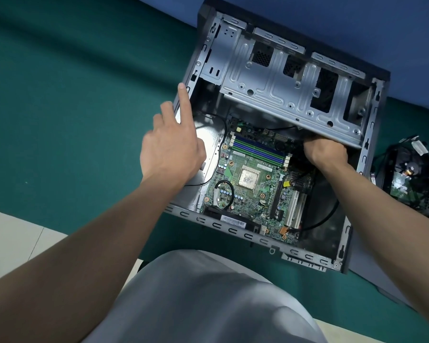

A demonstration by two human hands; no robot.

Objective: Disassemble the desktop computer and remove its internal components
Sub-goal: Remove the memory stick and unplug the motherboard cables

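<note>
**Working under the drive cage**

The desktop computer [233,230] lies open on the green mat [84,120], its motherboard [243,206] bare. My right hand [325,151] reaches beneath the stamped grey steel drive cage [282,90], and I cannot tell how its fingers lie. My left hand [174,149] is at the left rim, fingers straight and spread. The next move probably calls for a square pull on a connector.

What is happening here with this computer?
A person is taking apart an open desktop case lying on green flooring. The left hand is at its left rim, index finger straight. The right hand reaches under the metal drive cage, fingers hidden. The motherboard sits inside, its processor bare. To the right lie loose parts.
</note>
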